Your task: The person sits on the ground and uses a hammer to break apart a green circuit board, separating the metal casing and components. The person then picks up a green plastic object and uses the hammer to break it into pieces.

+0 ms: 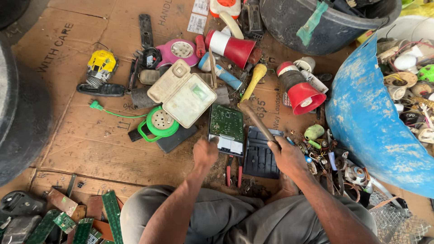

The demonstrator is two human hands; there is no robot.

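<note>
My left hand [205,152] presses on the near-left corner of a green circuit board [227,129] that lies flat on the cardboard. My right hand [285,156] grips the wooden handle of a hammer [258,123], which is raised and slants up-left over the board's right side. A dark plastic keypad shell [261,156] lies just right of the board. Red-handled pliers [233,170] lie below the board, between my hands.
A cream telephone casing [183,92], green phone parts [159,123], red-and-white megaphones [229,46] and small parts litter the cardboard [90,144]. A blue tub [370,122] of scrap stands right, a black tub [312,27] at the top. Green boards [110,210] pile at bottom left.
</note>
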